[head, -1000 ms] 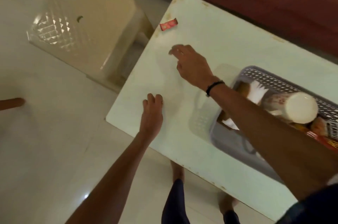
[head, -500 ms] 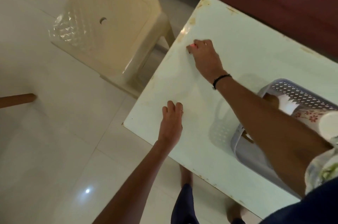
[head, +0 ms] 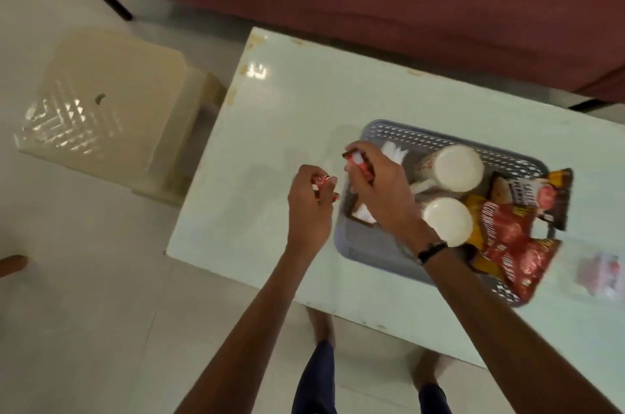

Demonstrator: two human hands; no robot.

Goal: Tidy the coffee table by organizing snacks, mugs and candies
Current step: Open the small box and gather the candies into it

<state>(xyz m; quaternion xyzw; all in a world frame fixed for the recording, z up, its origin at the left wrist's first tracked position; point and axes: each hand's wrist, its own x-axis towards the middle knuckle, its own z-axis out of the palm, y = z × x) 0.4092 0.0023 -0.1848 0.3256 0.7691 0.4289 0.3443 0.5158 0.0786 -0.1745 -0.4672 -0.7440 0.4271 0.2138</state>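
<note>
Left hand (head: 309, 207): fingers curled around a small red candy (head: 321, 180), held above the surface (head: 270, 210) just left of the basket.
Right hand (head: 378, 190): pinches a red-and-white wrapped candy bar (head: 461, 163) over the basket's left end; a dark band sits on the wrist.
Basket (head: 406, 137): grey, perforated, resting on the pale surface.
Mugs (head: 458, 168): two white ones lying inside the basket, one beside the other.
Snack packets (head: 507, 231): red and dark bags piled at the basket's right end, overhanging its rim.
Stool (head: 101, 102): cream plastic, on the floor left of the surface.
</note>
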